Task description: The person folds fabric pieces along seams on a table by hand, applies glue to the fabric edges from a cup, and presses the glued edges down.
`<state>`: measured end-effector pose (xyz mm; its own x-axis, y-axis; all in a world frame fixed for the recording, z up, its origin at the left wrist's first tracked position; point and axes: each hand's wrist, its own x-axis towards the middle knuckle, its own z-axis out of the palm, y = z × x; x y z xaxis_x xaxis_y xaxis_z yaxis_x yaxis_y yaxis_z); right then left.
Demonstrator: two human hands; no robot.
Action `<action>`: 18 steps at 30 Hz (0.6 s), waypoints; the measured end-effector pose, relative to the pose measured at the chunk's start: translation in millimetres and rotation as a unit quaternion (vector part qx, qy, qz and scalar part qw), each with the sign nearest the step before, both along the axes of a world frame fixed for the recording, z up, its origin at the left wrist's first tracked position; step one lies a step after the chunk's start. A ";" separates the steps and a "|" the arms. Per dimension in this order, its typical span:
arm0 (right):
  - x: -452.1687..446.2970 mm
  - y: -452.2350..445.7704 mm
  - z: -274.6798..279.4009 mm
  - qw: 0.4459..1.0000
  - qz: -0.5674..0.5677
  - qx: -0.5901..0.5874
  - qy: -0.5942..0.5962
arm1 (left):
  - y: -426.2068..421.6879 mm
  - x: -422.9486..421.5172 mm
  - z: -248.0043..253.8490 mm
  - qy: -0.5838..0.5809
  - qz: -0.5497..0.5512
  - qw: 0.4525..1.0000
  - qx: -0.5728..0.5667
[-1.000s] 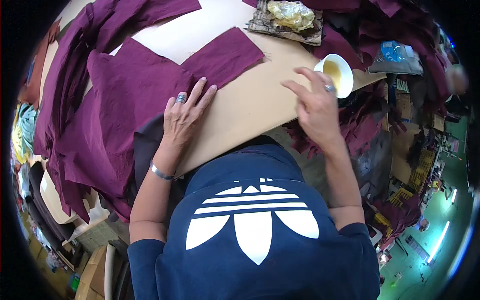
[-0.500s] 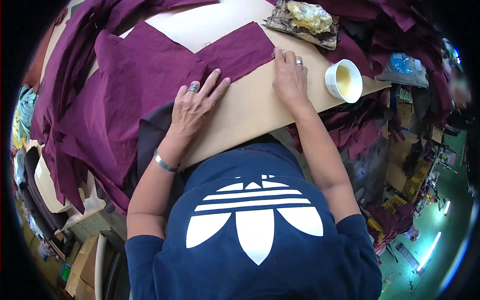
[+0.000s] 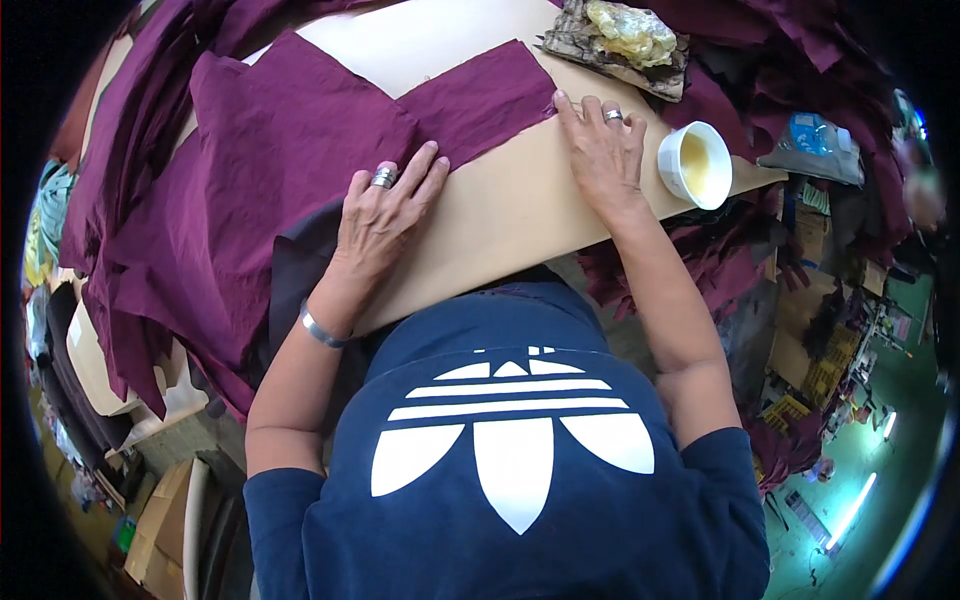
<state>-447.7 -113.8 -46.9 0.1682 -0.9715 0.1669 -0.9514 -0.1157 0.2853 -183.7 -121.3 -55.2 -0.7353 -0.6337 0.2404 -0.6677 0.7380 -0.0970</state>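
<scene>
In the head camera's view, a length of maroon cloth (image 3: 290,150) is spread across the left part of a tan bench (image 3: 500,215), its squared end reaching toward the middle of the surface. The near edge of the cloth is touched by the left hand (image 3: 385,215), laid palm down with two fingers stretched forward and slightly parted and the others bent. A ring is worn on that hand, and a metal bracelet (image 3: 320,328) on the wrist. The corner of the squared end is met by a fingertip of the right hand (image 3: 607,155), whose other fingers are curled; whether the cloth is pinched there cannot be told, as the thumb is not clearly shown. A ring is worn on this hand too. Just beside the right hand, a white bowl (image 3: 671,168) is seen, partly filled with a yellowish substance (image 3: 706,168). Farther back, a crumpled, yellowish, translucent lump (image 3: 633,35) is set on a dark, patterned piece (image 3: 652,78). A clear plastic item (image 3: 810,138) with a blue label is seen to the right. Dark cloth (image 3: 300,265) is partly covered by the maroon length beside the left wrist. A navy shirt (image 3: 420,540) with a white print is worn.
</scene>
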 end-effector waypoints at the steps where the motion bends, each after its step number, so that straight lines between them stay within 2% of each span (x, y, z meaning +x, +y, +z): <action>1: -0.7 1.5 0.7 1.000 0.006 0.006 0.003 | 1.5 2.3 0.5 -0.002 0.003 1.000 0.001; 4: 11.4 12.4 -0.6 0.999 0.052 -0.005 -0.007 | 2.7 7.3 0.0 0.006 0.005 1.000 -0.005; 7: 18.7 16.8 8.8 0.997 0.070 0.032 -0.020 | 2.7 7.2 3.1 0.023 0.007 1.000 0.001; 10: 0.6 4.1 9.5 0.999 0.027 0.027 -0.005 | 2.5 8.8 8.3 0.023 0.013 1.000 0.014; 13: -11.5 -2.7 3.0 0.997 0.036 0.006 0.062 | 3.3 11.8 10.4 0.020 0.017 0.999 0.026; 18: -5.7 5.8 1.1 0.996 0.080 0.020 0.030 | 5.0 14.6 10.2 0.026 0.023 0.999 0.041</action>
<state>-453.3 -108.0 -45.8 0.3295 -0.9374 0.1130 -0.9012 -0.2766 0.3336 -169.1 -116.3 -45.0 -0.6933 -0.6849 0.2241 -0.7032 0.7110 -0.0025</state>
